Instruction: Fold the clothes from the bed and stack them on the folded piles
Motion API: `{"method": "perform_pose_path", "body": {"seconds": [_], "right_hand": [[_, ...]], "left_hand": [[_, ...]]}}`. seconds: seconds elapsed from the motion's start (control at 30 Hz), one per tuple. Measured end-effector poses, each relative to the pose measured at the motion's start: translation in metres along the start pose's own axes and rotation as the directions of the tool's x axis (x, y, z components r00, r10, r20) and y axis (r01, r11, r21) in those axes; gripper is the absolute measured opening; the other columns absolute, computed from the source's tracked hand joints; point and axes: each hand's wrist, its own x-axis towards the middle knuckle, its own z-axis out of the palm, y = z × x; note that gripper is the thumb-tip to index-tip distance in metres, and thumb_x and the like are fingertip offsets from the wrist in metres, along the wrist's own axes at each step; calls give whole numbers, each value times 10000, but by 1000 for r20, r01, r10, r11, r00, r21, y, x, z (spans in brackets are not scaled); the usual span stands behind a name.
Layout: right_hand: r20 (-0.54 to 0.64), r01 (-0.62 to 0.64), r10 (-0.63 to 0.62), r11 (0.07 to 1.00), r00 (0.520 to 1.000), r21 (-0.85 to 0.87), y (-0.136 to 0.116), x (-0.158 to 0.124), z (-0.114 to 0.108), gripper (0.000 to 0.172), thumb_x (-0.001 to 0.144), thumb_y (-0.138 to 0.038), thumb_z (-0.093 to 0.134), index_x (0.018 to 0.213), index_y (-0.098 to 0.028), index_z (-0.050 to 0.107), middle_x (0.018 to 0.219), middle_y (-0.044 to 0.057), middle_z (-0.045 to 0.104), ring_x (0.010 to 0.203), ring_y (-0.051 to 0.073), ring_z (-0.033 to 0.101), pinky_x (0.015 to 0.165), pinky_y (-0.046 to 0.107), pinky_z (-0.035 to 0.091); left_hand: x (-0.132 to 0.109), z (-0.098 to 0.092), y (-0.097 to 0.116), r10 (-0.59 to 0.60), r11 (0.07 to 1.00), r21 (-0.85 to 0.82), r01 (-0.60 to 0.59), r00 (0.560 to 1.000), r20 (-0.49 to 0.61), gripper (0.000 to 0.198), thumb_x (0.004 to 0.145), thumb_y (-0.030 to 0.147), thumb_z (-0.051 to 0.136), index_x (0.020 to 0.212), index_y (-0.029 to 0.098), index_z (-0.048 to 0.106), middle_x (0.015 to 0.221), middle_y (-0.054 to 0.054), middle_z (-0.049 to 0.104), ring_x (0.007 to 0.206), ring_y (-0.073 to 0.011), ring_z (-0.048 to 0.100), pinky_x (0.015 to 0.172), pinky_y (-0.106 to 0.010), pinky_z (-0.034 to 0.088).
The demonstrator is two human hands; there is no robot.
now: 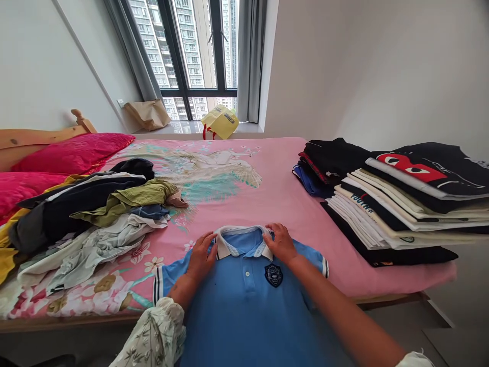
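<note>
A blue polo shirt lies front up across the near edge of the bed, its lower part reaching toward me. It has a white collar, buttons at the neck, a dark crest badge and striped sleeve cuffs. My left hand rests on the shoulder beside the collar, fingers stretched out. On the opposite side, my right hand touches the collar's edge, with thumb and fingers apart. Both hands appear to lie on the cloth rather than grip it.
A loose heap of clothes lies on the left of the pink bedsheet. Folded stacks of shirts and dark garments stand at the right. Red pillows, a paper bag and a yellow bag are farther back.
</note>
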Motion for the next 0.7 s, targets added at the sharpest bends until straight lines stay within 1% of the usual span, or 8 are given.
{"method": "perform_pose_path", "body": {"seconds": [0.07, 0.17, 0.27, 0.37, 0.43, 0.53, 0.63, 0.7], "right_hand": [[7, 61, -61, 996, 998, -69, -14, 8, 5, 356, 809, -305, 554, 1148, -198, 551, 1180, 84, 568, 1131, 225, 451, 983, 333, 327], [94, 25, -11, 989, 996, -149, -29, 25, 10, 265, 825, -246, 522, 1079, -219, 592, 1120, 75, 597, 1097, 224, 469, 937, 332, 341], [127, -52, 73, 985, 989, -162, -24, 36, 7, 204, 878, -268, 453, 984, -205, 616, 1015, 75, 631, 994, 207, 523, 855, 316, 378], [133, -80, 99, 987, 986, -142, 9, 27, -9, 286, 889, -384, 455, 1074, -211, 589, 1088, 66, 625, 1024, 202, 526, 847, 304, 387], [152, -99, 124, 982, 981, -162, 40, 10, -25, 335, 874, -438, 467, 1095, -218, 589, 1127, 64, 618, 1060, 214, 519, 867, 315, 378], [203, -137, 191, 957, 960, -257, 85, -18, -48, 325, 795, -476, 548, 961, -209, 634, 1045, 70, 642, 1006, 240, 543, 829, 329, 383], [274, -185, 253, 950, 928, -251, 111, -35, -64, 226, 765, -421, 559, 805, -206, 617, 872, 45, 659, 840, 202, 579, 706, 286, 392], [282, -269, 318, 942, 905, -199, 118, -40, -72, 249, 784, -438, 525, 817, -204, 603, 816, 35, 658, 750, 177, 582, 640, 266, 386]], "left_hand": [[19, 3, 11, -35, 999, 24, 34, 998, 60, 358, 862, 338, 464, 1182, 207, 556, 1279, -91, 553, 1233, -213, 457, 1075, -370, 328], [47, 12, 22, -127, 991, 73, 116, 979, 158, 415, 793, 336, 581, 1189, 209, 568, 1236, -97, 599, 1198, -253, 492, 1047, -405, 335], [57, 8, 12, -232, 972, 85, 219, 952, 199, 502, 811, 421, 539, 1242, 163, 534, 1104, -118, 662, 1034, -244, 602, 931, -381, 428], [40, -21, -21, -290, 957, 87, 277, 928, 234, 614, 814, 549, 467, 1272, 142, 507, 1144, -127, 643, 1008, -225, 613, 867, -328, 456], [19, -49, -46, -256, 966, 119, 230, 915, 311, 610, 750, 583, 531, 1204, 177, 570, 1148, -101, 640, 1022, -234, 598, 874, -320, 441], [-14, -87, -77, -272, 955, 225, 191, 866, 420, 507, 679, 539, 607, 1086, 237, 633, 977, -31, 677, 911, -230, 609, 797, -309, 431], [-33, -106, -91, -360, 928, 260, 267, 820, 445, 323, 688, 504, 561, 814, 219, 644, 719, 16, 632, 724, -193, 584, 649, -273, 398], [-37, -110, -94, -370, 928, 203, 311, 831, 417, 338, 703, 539, 512, 699, 209, 585, 628, 27, 571, 657, -172, 541, 600, -259, 379]]}}
